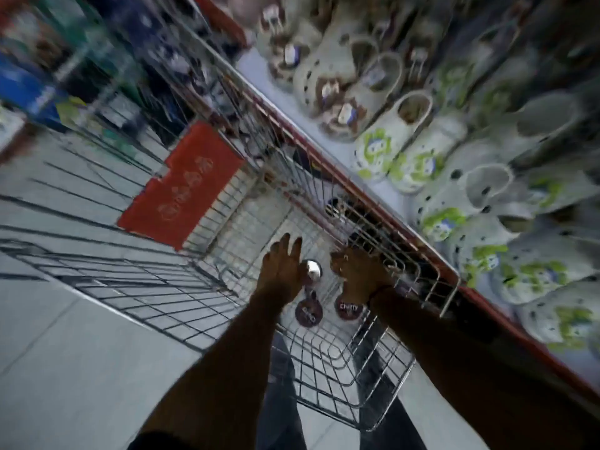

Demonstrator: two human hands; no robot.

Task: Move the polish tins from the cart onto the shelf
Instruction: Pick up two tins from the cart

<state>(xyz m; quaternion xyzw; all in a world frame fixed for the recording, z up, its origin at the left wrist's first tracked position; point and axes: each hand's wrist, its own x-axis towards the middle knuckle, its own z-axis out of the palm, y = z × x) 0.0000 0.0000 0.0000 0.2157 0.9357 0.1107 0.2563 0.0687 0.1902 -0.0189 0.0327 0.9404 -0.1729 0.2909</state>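
Both my arms reach down into a wire shopping cart. Three round polish tins lie on its floor: a shiny silver one and two dark maroon ones, the right one lettered "Cherry". My left hand hovers with fingers spread, just left of the silver tin and above a maroon tin. My right hand is curled low in the cart to the right of the silver tin; what it holds is hidden. The shelf runs along the cart's right side. The picture is blurred.
The white shelf with a red edge carries rows of pale clogs with green figures. A red flap hangs at the cart's far end. Grey floor tiles lie to the left, with blurred goods beyond.
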